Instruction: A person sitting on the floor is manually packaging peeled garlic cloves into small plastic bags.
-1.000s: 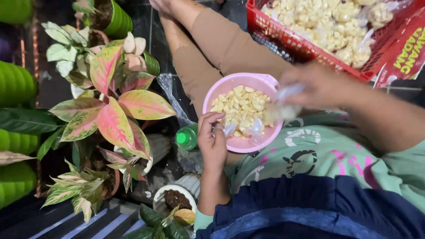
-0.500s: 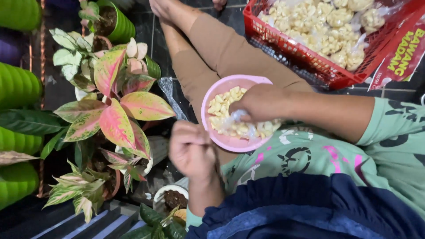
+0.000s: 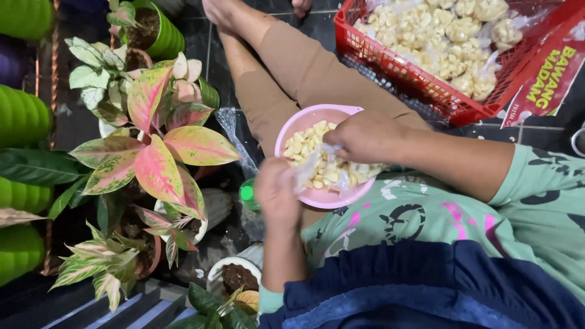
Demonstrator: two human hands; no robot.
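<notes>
A pink bowl of peeled pale cloves rests on my lap. My right hand reaches in from the right and lies over the cloves, fingers curled on a clear plastic bag. My left hand is at the bowl's near-left rim and pinches the same bag's other edge. The bag stretches between both hands over the bowl, with a few cloves showing inside it.
A red plastic basket with several filled clear bags stands at the top right, a red package beside it. Potted pink-green plants and green pots crowd the left. A green-capped bottle stands by my knee.
My right hand came down from beside the basket into the bowl. My left hand pulled away from the bowl, then returned to its rim and now holds the bag's edge.
</notes>
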